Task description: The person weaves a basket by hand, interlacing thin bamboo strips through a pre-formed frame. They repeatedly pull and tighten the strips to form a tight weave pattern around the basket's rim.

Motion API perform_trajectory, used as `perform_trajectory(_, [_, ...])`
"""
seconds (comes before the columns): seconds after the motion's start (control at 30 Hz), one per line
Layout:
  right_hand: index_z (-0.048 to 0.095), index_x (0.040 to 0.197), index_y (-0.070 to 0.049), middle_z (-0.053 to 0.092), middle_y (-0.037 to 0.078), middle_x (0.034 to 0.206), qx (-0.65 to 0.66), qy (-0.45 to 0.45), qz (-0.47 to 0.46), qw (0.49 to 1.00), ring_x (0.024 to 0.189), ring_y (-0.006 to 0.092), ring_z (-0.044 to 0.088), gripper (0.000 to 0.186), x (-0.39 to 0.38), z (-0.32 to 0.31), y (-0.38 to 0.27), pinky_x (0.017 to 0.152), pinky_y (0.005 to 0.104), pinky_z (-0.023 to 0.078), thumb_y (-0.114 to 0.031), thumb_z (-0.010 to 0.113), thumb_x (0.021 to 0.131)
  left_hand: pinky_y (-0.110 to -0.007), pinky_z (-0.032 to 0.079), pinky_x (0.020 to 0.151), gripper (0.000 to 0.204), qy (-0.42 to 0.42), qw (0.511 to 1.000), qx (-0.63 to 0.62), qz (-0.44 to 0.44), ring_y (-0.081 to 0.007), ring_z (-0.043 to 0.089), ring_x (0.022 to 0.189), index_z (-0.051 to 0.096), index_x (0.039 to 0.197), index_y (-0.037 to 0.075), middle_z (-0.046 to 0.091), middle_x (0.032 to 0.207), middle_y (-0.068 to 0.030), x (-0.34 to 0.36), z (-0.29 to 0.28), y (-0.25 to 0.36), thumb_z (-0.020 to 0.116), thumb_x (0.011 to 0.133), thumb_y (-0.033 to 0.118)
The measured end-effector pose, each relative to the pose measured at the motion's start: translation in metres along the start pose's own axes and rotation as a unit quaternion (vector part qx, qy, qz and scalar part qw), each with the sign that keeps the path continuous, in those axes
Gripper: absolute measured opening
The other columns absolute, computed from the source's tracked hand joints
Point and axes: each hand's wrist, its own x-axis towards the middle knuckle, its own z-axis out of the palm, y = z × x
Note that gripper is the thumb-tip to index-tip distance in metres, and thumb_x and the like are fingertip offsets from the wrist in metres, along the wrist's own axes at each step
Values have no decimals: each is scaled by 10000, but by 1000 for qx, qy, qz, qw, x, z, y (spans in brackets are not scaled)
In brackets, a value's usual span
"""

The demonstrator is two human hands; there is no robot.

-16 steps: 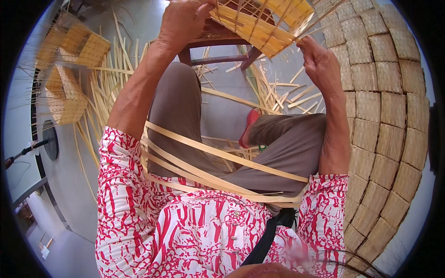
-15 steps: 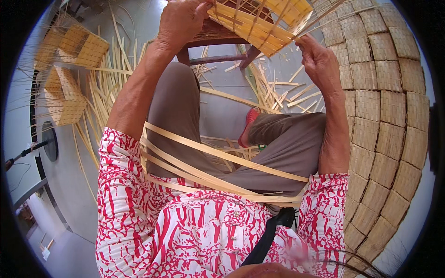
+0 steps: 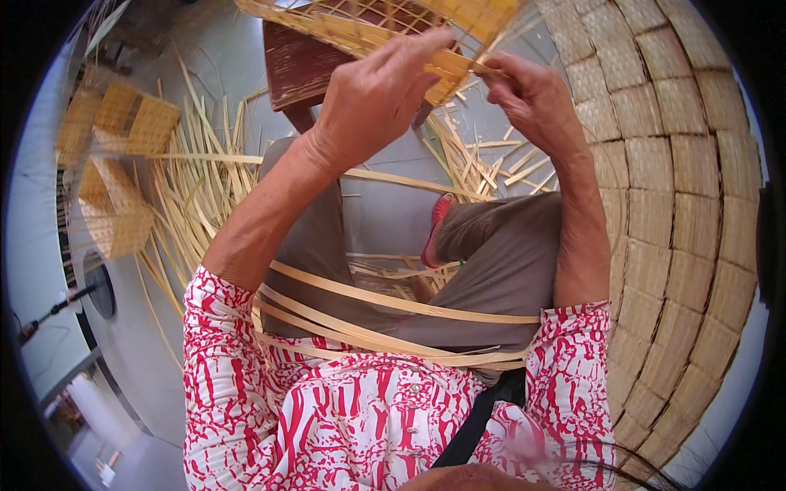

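A partly woven basket of yellow bamboo strips is held up at the top of the view, its far part cut off by the frame. Over its near edge reaches my left hand, its fingers stretched out and the thumb apart. My right hand pinches at the basket's near right corner, where thin strip ends come out; the fingertips partly hide what they grip. Several loose bamboo strips lie across my lap.
A dark red wooden stool stands behind the basket. Cut strips lie heaped on the floor at left, beside two other woven baskets. Stacked woven pieces line the right side. A round black base stands far left.
My left hand has moved right along the basket from its upper left edge, letting go there and stretching its fingers. The basket has shifted left; my right hand stays near its corner.
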Motion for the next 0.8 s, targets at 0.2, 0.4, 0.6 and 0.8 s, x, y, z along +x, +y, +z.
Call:
perform_trajectory(0.2, [695, 1015, -122, 670, 147, 766, -2, 7, -35, 999, 714, 359, 662, 143, 0, 6, -13, 637, 432, 507, -191, 632, 907, -320, 572, 678, 229, -131, 990, 39, 16, -217, 722, 763, 702, 1108, 83, 734, 935, -104, 24, 11, -14, 729, 885, 125])
perform_trajectory(0.4, [696, 1025, -91, 670, 135, 757, 36, 19, -63, 997, 714, 324, 664, 148, -4, 16, -14, 652, 411, 512, -151, 633, 905, -265, 585, 657, 115, -234, 969, -19, -81, -113, 731, 747, 710, 1016, 39, 730, 841, -56, 33, -7, -9, 702, 905, 69])
perform_trajectory(0.6, [657, 944, -93, 662, 162, 756, -8, 7, -134, 991, 701, 379, 663, 111, -11, 5, -24, 600, 458, 508, -199, 632, 920, -257, 592, 648, 106, -275, 956, -60, -79, -116, 738, 743, 710, 1007, 12, 727, 834, -50, 31, -16, -5, 694, 907, 43])
perform_trajectory(0.8, [578, 820, -82, 632, 145, 702, -120, 38, -141, 982, 677, 371, 653, 198, -17, -1, -27, 582, 468, 492, -241, 641, 920, -262, 571, 646, 148, -300, 951, -57, -42, -113, 717, 738, 725, 1018, 11, 731, 842, -60, 28, -32, 2, 718, 870, 7])
